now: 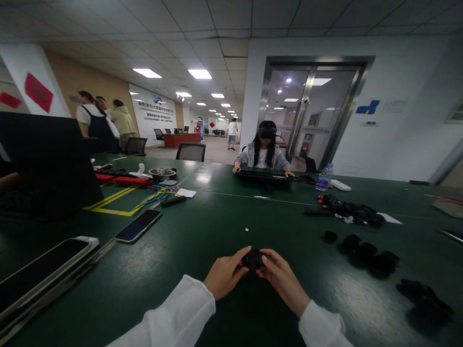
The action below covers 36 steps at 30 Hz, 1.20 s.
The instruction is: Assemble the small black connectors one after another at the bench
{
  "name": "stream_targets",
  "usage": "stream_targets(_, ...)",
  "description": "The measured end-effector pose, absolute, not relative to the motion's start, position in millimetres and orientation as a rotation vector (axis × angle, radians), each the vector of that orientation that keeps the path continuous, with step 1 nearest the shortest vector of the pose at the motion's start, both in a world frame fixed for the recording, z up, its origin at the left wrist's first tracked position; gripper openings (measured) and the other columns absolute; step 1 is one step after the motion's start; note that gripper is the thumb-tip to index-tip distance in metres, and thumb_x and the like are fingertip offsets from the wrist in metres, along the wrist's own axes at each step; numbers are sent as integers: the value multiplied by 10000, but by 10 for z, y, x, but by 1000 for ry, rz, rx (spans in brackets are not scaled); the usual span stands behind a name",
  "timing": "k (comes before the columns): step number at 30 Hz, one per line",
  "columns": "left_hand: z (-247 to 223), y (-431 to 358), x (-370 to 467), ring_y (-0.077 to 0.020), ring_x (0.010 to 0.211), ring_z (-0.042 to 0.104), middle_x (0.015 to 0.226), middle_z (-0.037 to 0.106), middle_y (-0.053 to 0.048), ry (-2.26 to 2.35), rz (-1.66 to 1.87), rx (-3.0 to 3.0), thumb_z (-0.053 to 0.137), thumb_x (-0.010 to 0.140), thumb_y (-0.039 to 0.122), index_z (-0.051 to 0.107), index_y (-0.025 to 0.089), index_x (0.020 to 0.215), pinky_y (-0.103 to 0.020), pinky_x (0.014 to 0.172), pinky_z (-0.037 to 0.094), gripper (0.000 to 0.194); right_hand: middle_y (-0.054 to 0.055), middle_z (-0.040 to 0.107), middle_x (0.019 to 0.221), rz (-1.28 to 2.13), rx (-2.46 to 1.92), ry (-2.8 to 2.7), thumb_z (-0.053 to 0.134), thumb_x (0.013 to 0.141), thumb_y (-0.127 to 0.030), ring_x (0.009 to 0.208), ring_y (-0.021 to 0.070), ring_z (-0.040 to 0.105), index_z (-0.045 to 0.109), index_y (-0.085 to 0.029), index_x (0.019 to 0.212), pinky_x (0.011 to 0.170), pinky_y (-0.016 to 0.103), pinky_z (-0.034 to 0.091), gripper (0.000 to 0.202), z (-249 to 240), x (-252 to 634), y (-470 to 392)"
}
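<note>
A small black part (254, 260), too dark to name, is held up over the green table (202, 299) between both my hands. My left hand (226, 273) pinches its left side with thumb and forefinger. From the other side, my right hand (284, 279) grips it with the fingertips. White sleeves cover both wrists. Several similar black pieces, among them a small round one (329, 236), lie to the right of my hands. Farther right sits another black piece (434, 308). A tiny pale scrap (246, 230) lies just beyond my fingers.
On the left lie a phone (139, 225), a larger white-edged device (47, 270), coloured wires (159, 193) and a metal bowl (162, 174). A water bottle (324, 177) stands back right, behind a dark jumble of parts (350, 210). Across the table a person (265, 149) holds a black panel.
</note>
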<state>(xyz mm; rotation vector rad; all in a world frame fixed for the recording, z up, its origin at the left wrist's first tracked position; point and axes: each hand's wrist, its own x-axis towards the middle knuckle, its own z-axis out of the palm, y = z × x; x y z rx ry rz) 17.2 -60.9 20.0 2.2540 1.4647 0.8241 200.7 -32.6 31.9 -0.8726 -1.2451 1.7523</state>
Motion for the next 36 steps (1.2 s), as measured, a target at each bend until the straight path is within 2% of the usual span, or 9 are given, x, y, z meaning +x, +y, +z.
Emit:
stream_targets(6,214,-607,140,-155,809,573,982,596,-37,1453,887,2264,470,801,353,298,239,1261,-280,737,445,505,19,538,815,1746,-850,-1258,589,696,-376,646,122,526,530,-196,914,636,288,412,289,316,1994,-317)
stream_targets(10,252,-612,129,-169,903,549,1090,556,-66,1447,934,2256,442,799,429,415,191,1186,-284,789,424,455,24,541,835,1743,-840,-1317,582,703,-371,662,128,529,526,-197,924,643,296,413,286,359,1995,-335)
stream_targets(14,318,-632,145,-151,739,565,874,612,-42,1536,858,2226,355,838,421,558,165,969,-249,650,427,352,26,545,857,1740,-849,-1379,583,701,-371,704,142,537,529,-202,930,666,305,420,289,380,2005,-354)
stream_targets(17,343,-639,150,-131,639,537,721,585,-26,1607,818,2228,272,869,393,596,146,779,-232,592,396,417,31,543,878,1721,-834,-1422,581,705,-354,728,148,541,527,-202,937,680,311,422,283,356,2012,-352)
stream_targets(19,344,-633,150,-122,623,524,698,564,-26,1621,860,2206,243,879,375,596,140,722,-228,594,391,453,34,541,892,1710,-843,-1443,580,706,-346,734,151,545,525,-201,938,685,317,423,279,335,2014,-344)
stream_targets(24,343,-607,160,-113,696,520,813,539,-33,1517,1089,2117,261,882,316,583,144,723,-224,653,410,398,27,547,869,1678,-855,-1470,631,659,-326,731,157,552,519,-197,926,662,302,424,317,334,1999,-340)
stream_targets(27,348,-615,166,-126,771,514,864,526,-42,1415,1187,2123,307,869,270,545,151,773,-238,696,417,283,26,552,851,1664,-859,-1475,636,653,-337,722,157,554,523,-192,913,649,292,422,319,346,1985,-347)
stream_targets(31,328,-648,175,-141,834,505,1076,454,-67,1324,1253,2122,452,795,227,453,160,742,-260,710,432,85,26,559,818,1661,-883,-1387,604,680,-372,698,141,544,535,-183,909,640,281,418,305,338,1975,-340)
stream_targets(36,269,-646,192,-142,832,512,1206,369,-79,1244,1250,2126,520,716,135,415,183,885,-272,690,449,205,17,547,733,1709,-888,-1257,620,650,-412,643,128,527,552,-169,868,623,283,415,334,374,1963,-346)
